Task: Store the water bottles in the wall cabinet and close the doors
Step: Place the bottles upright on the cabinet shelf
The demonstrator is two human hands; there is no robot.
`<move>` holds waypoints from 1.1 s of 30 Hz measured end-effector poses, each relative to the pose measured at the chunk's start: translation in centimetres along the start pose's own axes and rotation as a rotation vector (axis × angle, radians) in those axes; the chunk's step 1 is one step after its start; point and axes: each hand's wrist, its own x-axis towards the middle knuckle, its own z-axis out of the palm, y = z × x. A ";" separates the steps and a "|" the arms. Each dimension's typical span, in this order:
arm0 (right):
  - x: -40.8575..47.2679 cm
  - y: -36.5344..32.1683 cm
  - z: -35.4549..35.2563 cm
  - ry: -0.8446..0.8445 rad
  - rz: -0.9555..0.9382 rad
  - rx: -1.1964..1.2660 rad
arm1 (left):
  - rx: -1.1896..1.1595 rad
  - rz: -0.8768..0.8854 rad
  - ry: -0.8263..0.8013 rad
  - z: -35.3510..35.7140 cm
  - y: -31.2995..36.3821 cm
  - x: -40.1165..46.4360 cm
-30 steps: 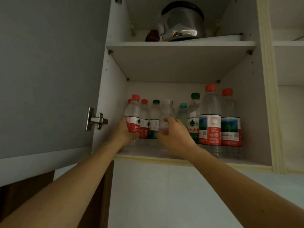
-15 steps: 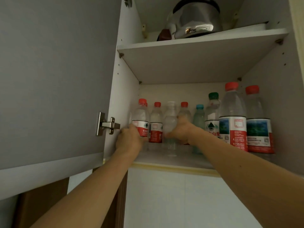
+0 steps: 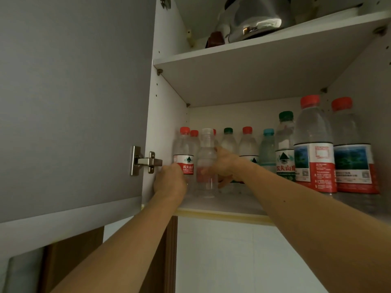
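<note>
Both arms up in open wall cabinet [image 3: 167,115], left hand [image 3: 170,182] wrapped round red-capped bottle [image 3: 184,154] at lower shelf's left end, right hand [image 3: 225,163] curled on clear white-capped bottle [image 3: 207,163] just beside it, other bottles standing in a row to the right, steel kettle [image 3: 251,17] on upper shelf, grey door [image 3: 69,98] swung open left.

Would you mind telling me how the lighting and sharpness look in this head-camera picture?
Head view: dim overall, the gray door in shade; a bright glare spot on the steel kettle; the white-capped bottle looks soft and blurred; wide-angle lens tilts the shelf.
</note>
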 end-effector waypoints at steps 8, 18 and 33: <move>0.9 0.4 0.6 -0.007 -0.040 0.059 | -0.095 -0.041 0.021 0.2 -0.3 0.2; 0.3 1.4 1.0 0.069 -0.043 0.000 | -0.208 -0.057 0.012 -0.5 0.0 -0.4; -14.5 2.3 -6.1 0.729 -0.557 -0.397 | -0.694 0.324 -0.080 -4.8 8.2 -5.6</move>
